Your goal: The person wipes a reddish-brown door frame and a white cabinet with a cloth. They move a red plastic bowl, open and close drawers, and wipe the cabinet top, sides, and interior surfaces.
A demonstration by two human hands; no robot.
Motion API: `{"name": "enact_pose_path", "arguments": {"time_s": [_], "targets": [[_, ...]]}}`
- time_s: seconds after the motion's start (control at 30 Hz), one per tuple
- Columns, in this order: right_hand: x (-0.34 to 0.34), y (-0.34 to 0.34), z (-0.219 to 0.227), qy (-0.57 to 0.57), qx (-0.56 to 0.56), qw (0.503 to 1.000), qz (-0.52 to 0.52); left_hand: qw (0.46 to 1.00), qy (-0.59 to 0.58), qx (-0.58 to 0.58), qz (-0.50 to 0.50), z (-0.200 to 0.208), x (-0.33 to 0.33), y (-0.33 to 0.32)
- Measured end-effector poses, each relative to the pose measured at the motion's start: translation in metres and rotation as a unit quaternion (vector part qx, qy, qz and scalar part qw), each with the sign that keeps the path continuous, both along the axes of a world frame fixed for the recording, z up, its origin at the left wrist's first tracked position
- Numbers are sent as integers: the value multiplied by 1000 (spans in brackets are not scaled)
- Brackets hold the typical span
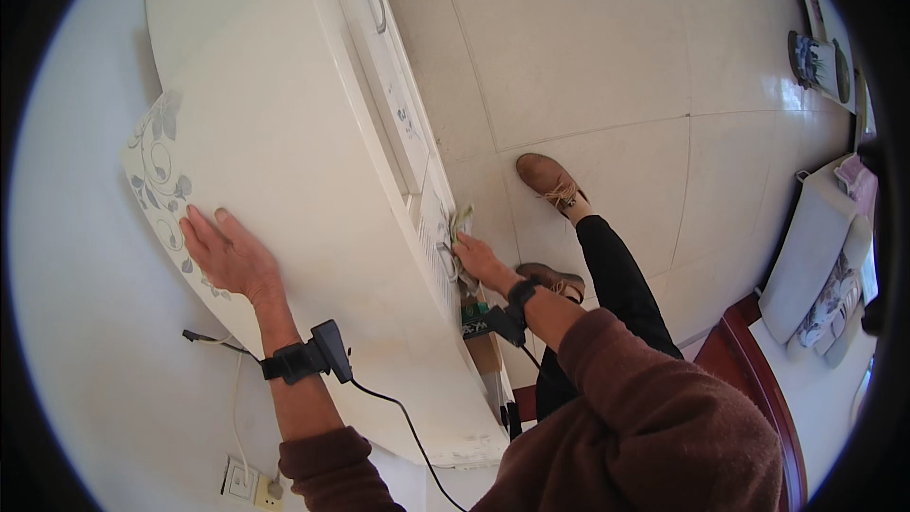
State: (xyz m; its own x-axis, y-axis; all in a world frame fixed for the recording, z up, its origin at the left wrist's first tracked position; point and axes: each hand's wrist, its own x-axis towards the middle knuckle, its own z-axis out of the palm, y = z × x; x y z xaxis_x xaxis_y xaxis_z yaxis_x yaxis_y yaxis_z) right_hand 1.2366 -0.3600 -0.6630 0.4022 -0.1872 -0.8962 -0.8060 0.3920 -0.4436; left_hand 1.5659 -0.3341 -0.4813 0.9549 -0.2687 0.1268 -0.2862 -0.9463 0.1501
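My left hand lies flat with fingers spread near the back edge of a long white cabinet. Its fingertips rest by the grey leaf-and-scroll pattern of the raised back panel. At the cabinet's front side, my right hand is closed on a pale greenish cloth. The cloth presses against the front face, close to a metal handle; part of it is hidden behind the fingers. Just below that hand an open compartment shows green and brown items inside.
Another drawer handle sits farther along the front. Black cables trail from the wrist straps. A wall socket with plugs is at the lower left. My brown shoes stand on the tiled floor. Cushioned seating is at right.
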Motion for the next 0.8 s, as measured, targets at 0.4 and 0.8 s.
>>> {"name": "enact_pose_path", "arguments": {"time_s": [0.4,0.8], "targets": [[79,-71,-50,-111,-115,985,-72,1000,-15,2,-10,1,1,0],[49,-64,-73,-107,-129,981,95,1000,-16,-18,-19,0,1,-1]]}}
